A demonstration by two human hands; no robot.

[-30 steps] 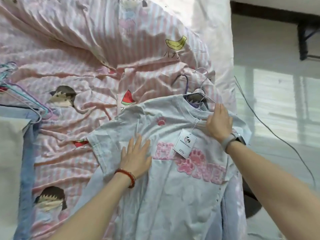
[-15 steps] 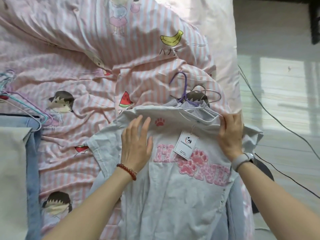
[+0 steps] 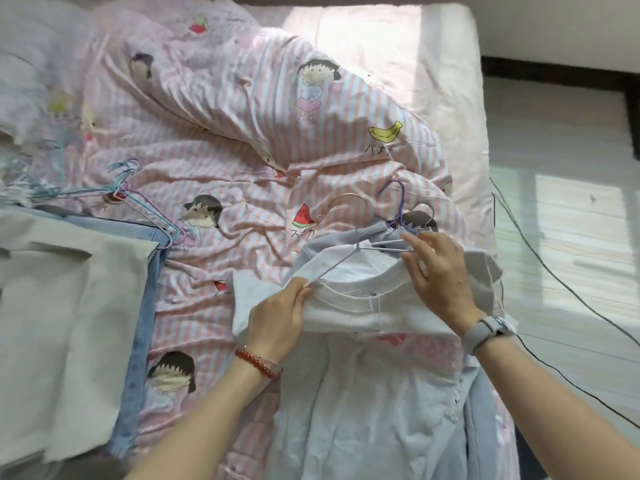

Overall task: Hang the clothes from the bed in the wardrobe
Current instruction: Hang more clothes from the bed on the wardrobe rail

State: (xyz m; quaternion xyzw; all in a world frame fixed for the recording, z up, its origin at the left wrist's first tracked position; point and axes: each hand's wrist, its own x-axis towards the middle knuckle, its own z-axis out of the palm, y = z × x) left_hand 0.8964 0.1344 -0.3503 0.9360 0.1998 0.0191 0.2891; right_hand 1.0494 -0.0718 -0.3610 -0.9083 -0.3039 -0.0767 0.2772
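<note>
— Where was the T-shirt when you looked?

— I saw the white T-shirt [image 3: 363,393] lying near the right edge of the bed [image 3: 398,53], on the striped pink cover [image 3: 225,161]; its top part was folded back toward the person, and a wire hanger [image 3: 349,259] showed at the fold.

— And the hands?

— The left hand [image 3: 277,320] pinched the folded cloth at the hanger's left arm; the right hand [image 3: 440,275] gripped the collar, fingers curled round the fabric just beside the hanger's bar; a striped bluish garment [image 3: 343,237] lay under the shirt.

— Anything else on the bed?

— Jeans [image 3: 145,306] and a grey cloth [image 3: 69,323] lay at the left edge; loose hangers [image 3: 138,199] rested just above them.
</note>
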